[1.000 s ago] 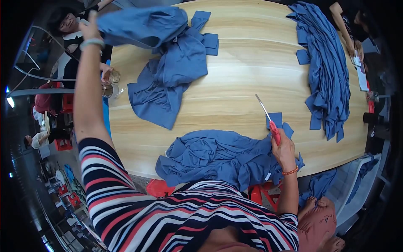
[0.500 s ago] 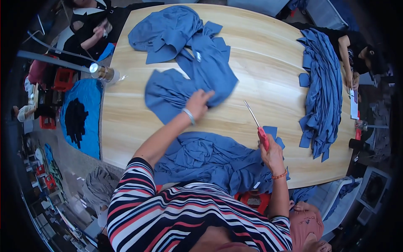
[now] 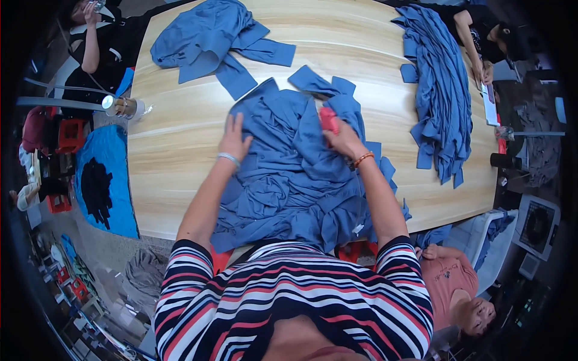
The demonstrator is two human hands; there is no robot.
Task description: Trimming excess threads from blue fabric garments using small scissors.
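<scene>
A blue garment (image 3: 280, 120) lies spread in front of me, overlapping a crumpled heap of the same blue cloth (image 3: 289, 204) at the table's near edge. My left hand (image 3: 235, 139) rests at the garment's left side with its fingers apart, holding nothing. On the right side, my right hand (image 3: 348, 141) is closed around red-handled scissors (image 3: 329, 120). Their blades cannot be made out against the cloth. Farther off to the left lies another bunched blue garment (image 3: 208, 36) with its flat pieces reaching toward the middle.
A long pile of blue garments (image 3: 436, 90) lies along the table's right side. On the left edge stands a clear bottle (image 3: 123, 107), near a blue sheet with black cloth (image 3: 99, 192). Co-workers sit at the far left, far right and near right. The wooden table (image 3: 174, 156) fills the middle.
One blue garment has come from the far pile toward me onto the near heap. My left hand has let go of cloth; my right hand has moved forward and left with the scissors.
</scene>
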